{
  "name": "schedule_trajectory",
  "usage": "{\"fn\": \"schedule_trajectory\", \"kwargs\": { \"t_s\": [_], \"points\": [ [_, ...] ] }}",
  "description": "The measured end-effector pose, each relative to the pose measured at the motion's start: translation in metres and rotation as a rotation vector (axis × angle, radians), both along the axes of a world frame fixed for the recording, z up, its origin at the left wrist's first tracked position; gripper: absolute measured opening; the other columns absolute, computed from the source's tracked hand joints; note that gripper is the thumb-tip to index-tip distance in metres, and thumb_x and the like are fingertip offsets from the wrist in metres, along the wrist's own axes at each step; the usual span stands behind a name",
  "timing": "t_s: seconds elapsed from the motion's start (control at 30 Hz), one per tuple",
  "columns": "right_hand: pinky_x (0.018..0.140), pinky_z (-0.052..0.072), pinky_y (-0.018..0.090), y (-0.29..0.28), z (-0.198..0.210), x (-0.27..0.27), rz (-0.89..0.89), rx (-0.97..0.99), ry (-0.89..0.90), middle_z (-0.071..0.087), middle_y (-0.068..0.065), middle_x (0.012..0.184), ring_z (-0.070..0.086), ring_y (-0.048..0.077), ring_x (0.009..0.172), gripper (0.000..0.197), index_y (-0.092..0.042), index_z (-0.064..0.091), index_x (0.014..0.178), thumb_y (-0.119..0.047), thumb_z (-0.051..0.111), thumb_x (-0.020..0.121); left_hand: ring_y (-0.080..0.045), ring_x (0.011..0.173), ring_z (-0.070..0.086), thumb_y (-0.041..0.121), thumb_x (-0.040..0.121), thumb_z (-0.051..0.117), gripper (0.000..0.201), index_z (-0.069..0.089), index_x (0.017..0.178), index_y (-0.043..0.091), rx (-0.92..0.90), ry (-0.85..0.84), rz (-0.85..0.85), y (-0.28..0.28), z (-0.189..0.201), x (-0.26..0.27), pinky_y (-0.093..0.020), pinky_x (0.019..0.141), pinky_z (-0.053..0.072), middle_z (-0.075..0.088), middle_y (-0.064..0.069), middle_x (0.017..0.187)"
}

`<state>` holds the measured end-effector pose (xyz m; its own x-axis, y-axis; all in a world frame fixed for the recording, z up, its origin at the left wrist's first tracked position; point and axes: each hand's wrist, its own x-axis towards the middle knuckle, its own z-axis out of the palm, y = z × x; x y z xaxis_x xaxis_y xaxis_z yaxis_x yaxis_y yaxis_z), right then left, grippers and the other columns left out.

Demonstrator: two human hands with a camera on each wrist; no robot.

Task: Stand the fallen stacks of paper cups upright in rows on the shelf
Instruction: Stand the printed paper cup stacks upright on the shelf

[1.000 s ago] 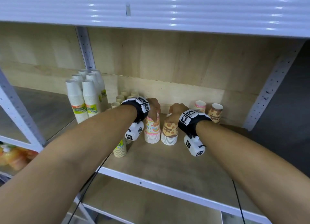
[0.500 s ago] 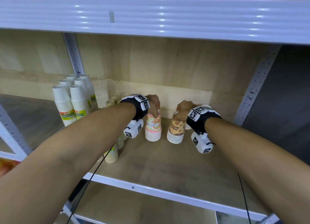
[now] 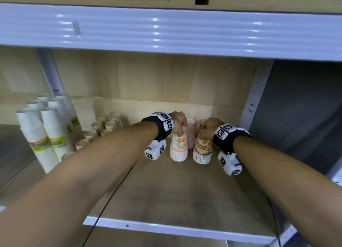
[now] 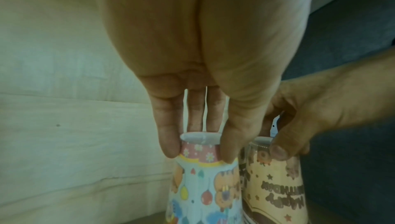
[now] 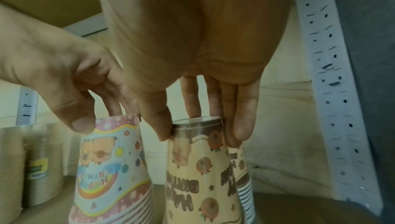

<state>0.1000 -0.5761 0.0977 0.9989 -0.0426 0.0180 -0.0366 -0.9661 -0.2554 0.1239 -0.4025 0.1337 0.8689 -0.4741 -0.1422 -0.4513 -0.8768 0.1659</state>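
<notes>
paper, thin and light: both stacks will crush or tip under a hard squeeze. the left hand (image 3: 178, 121) pinches the narrow top of the pink cup stack (image 3: 178, 147), thumb on one side and fingers (image 4: 169, 136) on the other. the right hand (image 3: 209, 127) pinches the brown cup stack (image 3: 202, 150) the same way. both stacks stand upside down, side by side, near the back of the shelf (image 3: 175, 196). nested cups can slide apart, so i judge a grip lower on the stack safer for any lift.
</notes>
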Motion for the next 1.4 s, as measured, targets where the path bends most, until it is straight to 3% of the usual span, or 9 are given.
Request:
{"fn": "schedule_trajectory", "kwargs": {
  "t_s": [0.1, 0.33, 0.5, 0.7, 0.77, 0.87, 1.0, 1.3, 1.4],
  "points": [
    [0.066, 0.049, 0.021, -0.012, 0.003, 0.000, 0.025, -0.004, 0.038, 0.071, 0.002, 0.092, 0.068, 0.021, 0.081, 0.024, -0.018, 0.076, 0.090, -0.031, 0.065, 0.072, -0.025, 0.118, 0.057, 0.012, 0.082, 0.073, 0.059, 0.055, 0.138, 0.015, 0.011, 0.003, -0.030, -0.014, -0.003, 0.005, -0.024, 0.081, 0.045, 0.055, -0.007, 0.136],
    [0.071, 0.053, 0.024, -0.028, -0.001, 0.009, 0.056, 0.075, 0.073, 0.068, -0.003, 0.095, 0.066, 0.019, 0.086, 0.023, -0.022, 0.074, 0.095, -0.023, 0.066, 0.074, -0.024, 0.104, 0.059, 0.005, 0.081, 0.071, 0.051, 0.062, 0.130, 0.014, 0.015, 0.017, -0.075, -0.031, -0.009, 0.014, -0.027, 0.076, 0.047, 0.061, -0.009, 0.126],
    [0.065, 0.052, 0.021, -0.032, -0.009, 0.017, 0.095, 0.084, 0.087, 0.068, -0.006, 0.090, 0.065, 0.015, 0.080, 0.022, -0.025, 0.072, 0.090, -0.027, 0.063, 0.070, -0.021, 0.090, 0.054, 0.007, 0.079, 0.072, 0.046, 0.065, 0.124, 0.012, 0.025, 0.020, -0.081, -0.036, -0.019, 0.022, -0.028, 0.072, 0.047, 0.064, -0.012, 0.120],
    [0.074, 0.060, 0.035, -0.034, -0.010, 0.022, 0.140, 0.124, 0.119, 0.069, -0.007, 0.084, 0.066, 0.016, 0.078, 0.026, -0.027, 0.070, 0.086, -0.034, 0.065, 0.061, -0.026, 0.104, 0.061, 0.012, 0.078, 0.074, 0.049, 0.064, 0.126, 0.013, 0.038, 0.028, -0.082, -0.043, -0.025, 0.025, -0.028, 0.073, 0.047, 0.063, -0.009, 0.121],
    [0.075, 0.059, 0.037, -0.036, -0.012, 0.024, 0.160, 0.130, 0.123, 0.068, -0.005, 0.086, 0.066, 0.017, 0.079, 0.025, -0.027, 0.069, 0.086, -0.033, 0.064, 0.062, -0.025, 0.101, 0.060, 0.012, 0.079, 0.073, 0.048, 0.064, 0.126, 0.013, 0.036, 0.031, -0.091, -0.046, -0.026, 0.026, -0.028, 0.072, 0.046, 0.063, -0.009, 0.121],
    [0.077, 0.058, 0.036, -0.036, -0.011, 0.022, 0.174, 0.152, 0.119, 0.067, -0.005, 0.089, 0.065, 0.017, 0.082, 0.021, -0.027, 0.069, 0.085, -0.030, 0.063, 0.066, -0.020, 0.092, 0.055, 0.011, 0.080, 0.073, 0.045, 0.064, 0.124, 0.011, 0.036, 0.030, -0.097, -0.047, -0.026, 0.027, -0.026, 0.071, 0.044, 0.064, -0.009, 0.119],
    [0.071, 0.053, 0.026, -0.036, -0.010, 0.020, 0.148, 0.175, 0.109, 0.067, -0.005, 0.088, 0.065, 0.015, 0.082, 0.017, -0.023, 0.071, 0.089, -0.020, 0.066, 0.073, -0.021, 0.092, 0.056, 0.011, 0.079, 0.073, 0.044, 0.065, 0.123, 0.011, 0.030, 0.042, -0.081, -0.045, -0.027, 0.028, -0.027, 0.071, 0.045, 0.064, -0.010, 0.119],
    [0.063, 0.044, 0.020, -0.035, -0.009, 0.012, 0.133, 0.183, 0.091, 0.060, -0.012, 0.087, 0.060, 0.013, 0.081, 0.021, -0.026, 0.069, 0.098, -0.022, 0.065, 0.077, -0.029, 0.110, 0.059, 0.012, 0.081, 0.071, 0.048, 0.061, 0.128, 0.012, 0.001, 0.035, -0.059, -0.045, -0.030, 0.026, -0.030, 0.078, 0.049, 0.059, -0.011, 0.126],
    [0.073, 0.054, 0.030, -0.032, -0.005, 0.008, 0.130, 0.166, 0.090, 0.064, -0.005, 0.091, 0.063, 0.018, 0.085, 0.020, -0.025, 0.069, 0.092, -0.023, 0.067, 0.072, -0.028, 0.114, 0.057, 0.013, 0.081, 0.072, 0.056, 0.057, 0.134, 0.016, -0.019, 0.031, -0.050, -0.040, -0.026, 0.025, -0.030, 0.081, 0.049, 0.056, -0.008, 0.132]
  ]
}}
